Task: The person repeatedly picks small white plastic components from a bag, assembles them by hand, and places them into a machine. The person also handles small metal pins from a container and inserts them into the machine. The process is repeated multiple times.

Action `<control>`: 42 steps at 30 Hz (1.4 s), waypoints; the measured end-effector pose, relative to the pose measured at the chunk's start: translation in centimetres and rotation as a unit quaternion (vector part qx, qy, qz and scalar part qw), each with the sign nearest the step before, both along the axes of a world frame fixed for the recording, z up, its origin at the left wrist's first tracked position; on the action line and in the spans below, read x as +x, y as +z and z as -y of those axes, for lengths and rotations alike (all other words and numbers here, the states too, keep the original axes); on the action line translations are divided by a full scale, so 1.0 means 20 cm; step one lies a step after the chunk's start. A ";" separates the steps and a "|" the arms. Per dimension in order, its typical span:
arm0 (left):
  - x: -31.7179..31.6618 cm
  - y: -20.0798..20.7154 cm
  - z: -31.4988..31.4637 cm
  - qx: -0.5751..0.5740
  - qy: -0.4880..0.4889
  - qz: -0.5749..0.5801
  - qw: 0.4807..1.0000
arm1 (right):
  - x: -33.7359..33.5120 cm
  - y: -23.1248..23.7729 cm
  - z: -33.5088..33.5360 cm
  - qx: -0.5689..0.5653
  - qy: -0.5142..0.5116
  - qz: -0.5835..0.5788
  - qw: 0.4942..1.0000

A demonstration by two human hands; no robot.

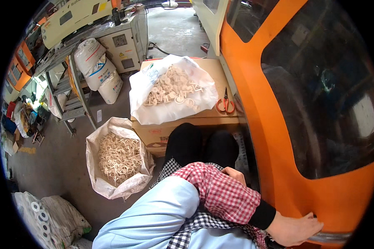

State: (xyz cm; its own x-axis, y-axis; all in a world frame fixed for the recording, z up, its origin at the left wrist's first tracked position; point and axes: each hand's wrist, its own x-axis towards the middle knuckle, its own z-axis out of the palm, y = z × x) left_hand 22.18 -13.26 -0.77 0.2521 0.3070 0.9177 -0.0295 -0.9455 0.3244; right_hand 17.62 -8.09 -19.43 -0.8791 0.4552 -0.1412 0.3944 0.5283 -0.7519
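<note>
My left arm, in a red-and-white checked sleeve, crosses my body to the right. At its end my left hand (293, 229) rests against the lower part of an orange machine panel (259, 124), fingers curled over and what they hold, if anything, hidden. Beyond that forearm, above my lap, part of my right hand (235, 175) shows; its fingers are mostly covered. In front of my knees, an open white bag (147, 111) with small cream plastic parts (170, 87) lies on a cardboard box (218, 66). Orange-handled scissors (225, 104) lie right of the bag.
An open woven sack (96, 176) of tangled cream plastic pieces (119, 159) stands left of my knees. Farther left are metal steps (66, 87) and stacked white sacks (99, 70). A bag of white rings (39, 216) sits at lower left. A cream machine (77, 18) stands behind.
</note>
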 end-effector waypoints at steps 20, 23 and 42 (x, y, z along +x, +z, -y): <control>0.07 0.02 0.07 0.017 -0.036 0.031 0.999 | -0.44 0.14 -0.02 0.173 -0.094 -0.200 0.960; -0.18 0.03 -0.01 -0.026 -0.016 0.089 0.996 | -0.70 0.21 -0.08 0.160 -0.066 -0.194 0.966; -1.36 -1.15 0.98 -0.539 0.474 0.432 0.546 | -1.91 -0.08 -0.54 0.251 0.046 -0.145 0.956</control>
